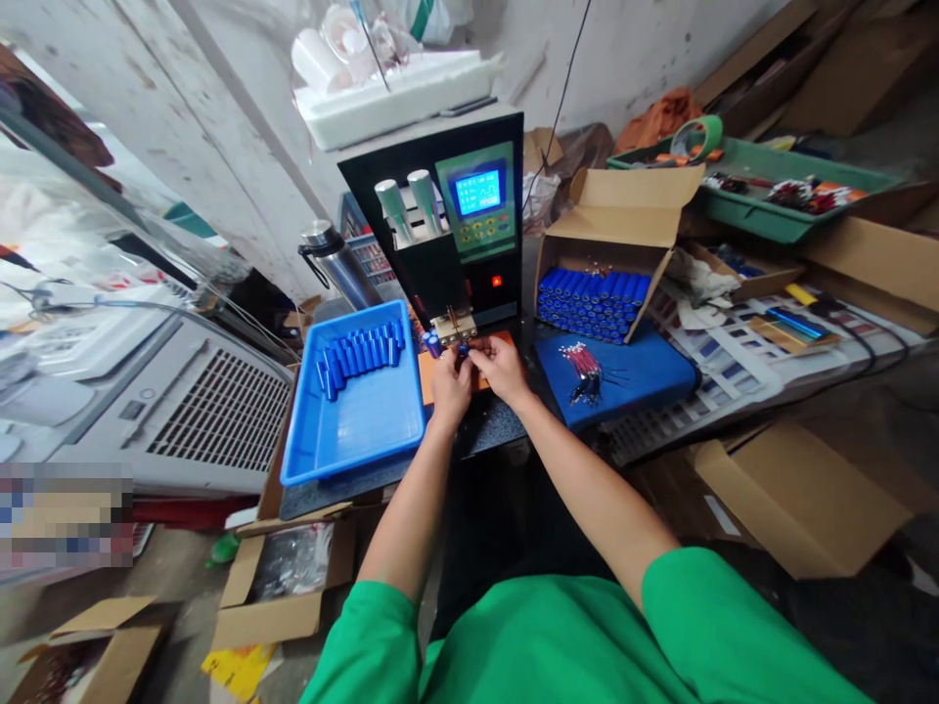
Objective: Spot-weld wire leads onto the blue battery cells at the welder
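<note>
Just below the electrodes (453, 321) of a black spot welder (480, 264), my two hands meet. My left hand (451, 389) is closed, with its thumb and fingers pinched on a blue cylindrical battery cell (464, 348) that is largely covered by the fingers. My right hand (502, 368) is closed too, its fingertips pressed in at the same cell from the right; what they pinch is too small to make out. Beside my left fingers stands another blue cell (431, 342). Under the hands shows an orange board (432, 378).
On the left, a blue tray (367, 435) holds a row of blue cells (359, 354). To the right are an open carton (623, 227) stacked with cells and a blue mat (652, 376) bearing red and black wire leads (583, 367). A steel flask (341, 264) stands behind the tray.
</note>
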Demonstrator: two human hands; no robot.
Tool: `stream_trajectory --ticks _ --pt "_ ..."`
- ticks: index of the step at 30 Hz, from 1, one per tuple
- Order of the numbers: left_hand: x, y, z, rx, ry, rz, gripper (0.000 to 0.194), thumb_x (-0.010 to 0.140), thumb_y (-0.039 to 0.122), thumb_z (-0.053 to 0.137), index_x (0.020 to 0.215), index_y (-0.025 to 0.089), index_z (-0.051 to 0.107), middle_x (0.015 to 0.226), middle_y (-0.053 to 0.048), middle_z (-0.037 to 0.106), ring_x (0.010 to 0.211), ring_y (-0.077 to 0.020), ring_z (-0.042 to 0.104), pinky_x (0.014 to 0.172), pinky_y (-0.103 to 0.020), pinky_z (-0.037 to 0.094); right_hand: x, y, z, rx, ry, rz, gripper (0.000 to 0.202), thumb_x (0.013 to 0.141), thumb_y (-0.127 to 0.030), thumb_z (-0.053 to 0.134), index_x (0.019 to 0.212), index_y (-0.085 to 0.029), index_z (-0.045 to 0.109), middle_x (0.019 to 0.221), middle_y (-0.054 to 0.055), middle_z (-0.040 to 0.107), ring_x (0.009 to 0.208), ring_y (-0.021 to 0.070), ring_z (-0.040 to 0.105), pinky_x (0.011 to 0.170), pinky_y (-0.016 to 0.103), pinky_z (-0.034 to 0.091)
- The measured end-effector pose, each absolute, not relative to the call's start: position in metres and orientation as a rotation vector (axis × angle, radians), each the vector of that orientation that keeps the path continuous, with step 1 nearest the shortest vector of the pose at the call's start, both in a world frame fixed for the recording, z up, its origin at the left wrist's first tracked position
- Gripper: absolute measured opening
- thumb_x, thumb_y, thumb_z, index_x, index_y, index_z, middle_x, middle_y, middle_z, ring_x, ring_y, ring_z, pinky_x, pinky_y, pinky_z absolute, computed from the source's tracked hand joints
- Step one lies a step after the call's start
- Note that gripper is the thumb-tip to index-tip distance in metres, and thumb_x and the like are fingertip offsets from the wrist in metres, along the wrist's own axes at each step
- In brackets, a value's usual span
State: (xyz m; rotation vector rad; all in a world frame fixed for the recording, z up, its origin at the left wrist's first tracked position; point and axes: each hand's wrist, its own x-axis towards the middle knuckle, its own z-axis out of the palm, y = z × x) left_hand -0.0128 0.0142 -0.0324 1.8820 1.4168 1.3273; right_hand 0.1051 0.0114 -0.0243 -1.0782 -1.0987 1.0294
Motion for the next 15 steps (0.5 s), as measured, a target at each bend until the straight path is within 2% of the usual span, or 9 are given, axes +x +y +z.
stream_trajectory --ticks 15 --pt "-0.0120 0.0116 -0.0317 1.905 1.431 1.333 0.017 0.093 0.024 0.056 0.107 0.018 0.065 0.098 -0.008 0.069 0.091 -0.0208 0.066 0.087 -0.034 0.051 0.1048 0.0109 -0.0240 -1.086 -1.098 1.026 0.021 0.078 -0.039 0.066 0.090 -0.021 0.064 0.080 0.002 0.070 0.080 0.0189 0.067 0.067 0.028 0.054"
